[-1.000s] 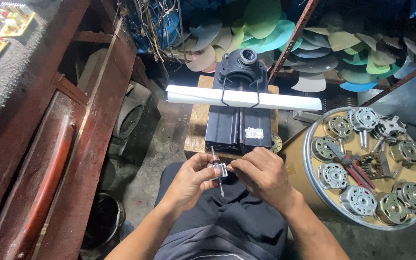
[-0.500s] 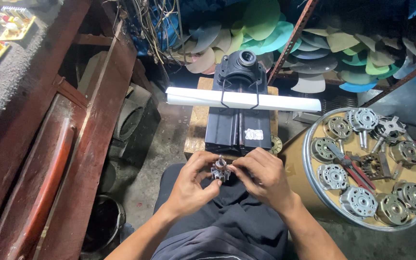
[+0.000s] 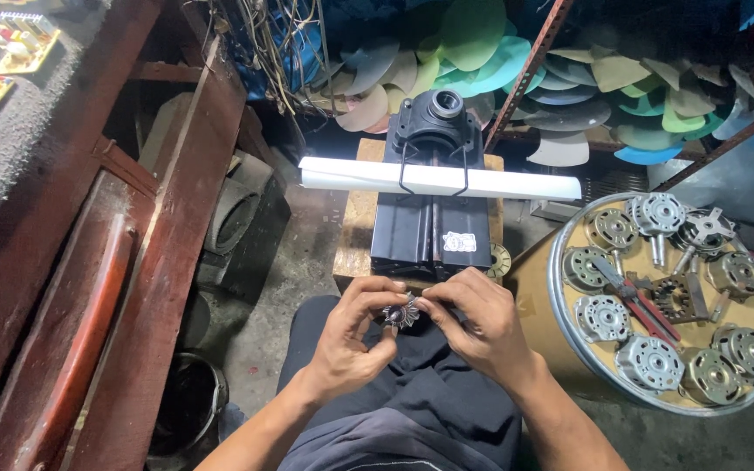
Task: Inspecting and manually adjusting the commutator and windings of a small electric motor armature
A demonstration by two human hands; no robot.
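Both hands pinching small toothed metal part (image 3: 401,314) over lap, just before black motor housing (image 3: 432,228): left hand (image 3: 351,338) grip clamped below, right hand (image 3: 479,324) grip clamped beside. Mid-fitting, likely; next needs fine alignment.

A single head-worn camera looks steeply down and forward from just above the person's lap, close on the left hand (image 3: 346,336) and right hand (image 3: 477,323) at six o'clock, with the black fan housing (image 3: 432,222) at twelve, the round tray (image 3: 560,349) at three, and the wooden bench (image 3: 89,262) at nine
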